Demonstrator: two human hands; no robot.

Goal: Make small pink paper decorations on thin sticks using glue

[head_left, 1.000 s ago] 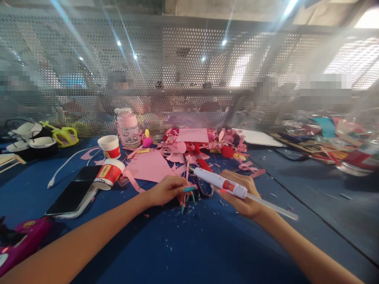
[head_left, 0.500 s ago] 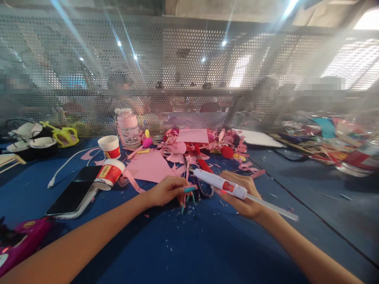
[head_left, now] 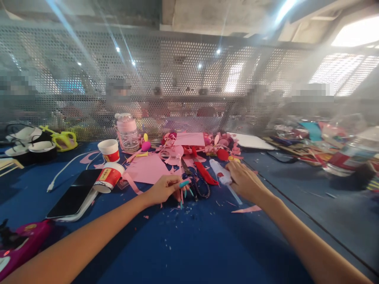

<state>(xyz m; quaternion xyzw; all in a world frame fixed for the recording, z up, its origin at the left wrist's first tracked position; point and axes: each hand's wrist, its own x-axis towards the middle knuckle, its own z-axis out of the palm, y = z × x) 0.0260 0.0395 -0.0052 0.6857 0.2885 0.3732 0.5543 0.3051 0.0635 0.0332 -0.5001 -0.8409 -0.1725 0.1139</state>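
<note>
My left hand (head_left: 164, 190) is pinched closed on a thin pink strip (head_left: 180, 167), which rises above the fingertips. My right hand (head_left: 247, 179) is farther right, its fingers closed around the white glue gun (head_left: 218, 171). The gun is low over the blue table, blurred, with a clear glue stick (head_left: 235, 196) coming out of its rear end toward me. Between the hands lie scissors with dark handles (head_left: 204, 191) and a red piece (head_left: 205, 173). Beyond my left hand is a sheet of pink paper (head_left: 148, 169).
Pink scraps (head_left: 174, 154) are heaped along the perforated screen (head_left: 177, 86). On the left are paper cups (head_left: 109, 177), a phone (head_left: 74, 193), a white cable (head_left: 63, 167) and a pink-lidded bottle (head_left: 127, 132). A large clear bottle (head_left: 340, 159) stands on the right.
My right hand has moved forward, turned over and lowered the glue gun away from the pink strip. A loose pink scrap now shows beside it. My left hand keeps its pinch nearly in place.
</note>
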